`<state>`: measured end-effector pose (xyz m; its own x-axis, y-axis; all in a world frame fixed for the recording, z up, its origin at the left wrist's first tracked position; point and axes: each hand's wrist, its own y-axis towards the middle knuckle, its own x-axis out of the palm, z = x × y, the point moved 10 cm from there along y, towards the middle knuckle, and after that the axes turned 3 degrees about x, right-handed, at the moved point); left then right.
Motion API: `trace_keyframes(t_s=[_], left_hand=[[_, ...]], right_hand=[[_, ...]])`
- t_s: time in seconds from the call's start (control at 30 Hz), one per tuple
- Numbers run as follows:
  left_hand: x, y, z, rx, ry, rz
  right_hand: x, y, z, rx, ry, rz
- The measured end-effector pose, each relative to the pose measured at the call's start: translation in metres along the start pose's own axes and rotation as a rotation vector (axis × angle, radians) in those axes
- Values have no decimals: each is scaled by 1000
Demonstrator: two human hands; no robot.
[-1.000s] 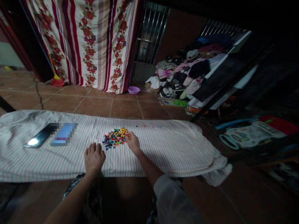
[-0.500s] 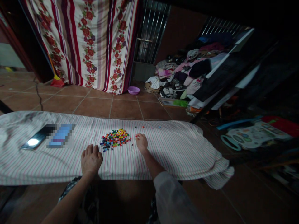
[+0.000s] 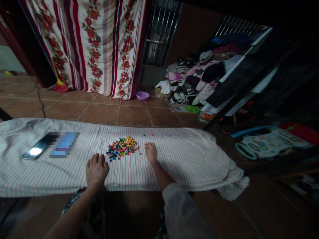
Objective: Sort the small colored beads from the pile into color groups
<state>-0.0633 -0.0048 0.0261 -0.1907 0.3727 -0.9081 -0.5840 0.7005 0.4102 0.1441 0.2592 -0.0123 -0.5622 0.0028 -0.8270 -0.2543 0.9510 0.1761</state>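
We have moved our right hand (image 3: 151, 153) off the multicoloured pile of tiny blocky pieces (image 3: 124, 147), grip pressed together, contents unclear, leaving the pile exposed on striped white cloth (image 3: 194, 159) beside our spread left hand (image 3: 96, 168)

This looks like a room in a home, plainly lived in. A flowered, striped curtain (image 3: 106, 49) hangs nearly to a brown tiled floor (image 3: 99, 113), with a red and yellow broom (image 3: 60, 87) by its left edge and a purple basin (image 3: 143, 96) near its lower right corner. Beyond the basin, clothes (image 3: 196, 73) lie in a big heap near metal bars (image 3: 159, 39). At the right is what looks like a child's plastic toy (image 3: 264, 144), and a striped sheet (image 3: 189, 159) is spread in front
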Motion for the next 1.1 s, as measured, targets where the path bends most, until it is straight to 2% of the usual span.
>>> trace_keyframes(t_s=[0.3, 0.73, 0.93, 1.1], left_hand=[[1, -1, 0, 4, 20, 22], [2, 0, -1, -11, 7, -4], [3, -1, -1, 5, 4, 26], [1, -1, -2, -8, -10, 11]], right_hand=[[1, 2, 4, 20, -12, 36], [6, -2, 7, -60, 73, 70], [5, -2, 10, -87, 162, 99], [-6, -11, 9, -142, 272, 159]])
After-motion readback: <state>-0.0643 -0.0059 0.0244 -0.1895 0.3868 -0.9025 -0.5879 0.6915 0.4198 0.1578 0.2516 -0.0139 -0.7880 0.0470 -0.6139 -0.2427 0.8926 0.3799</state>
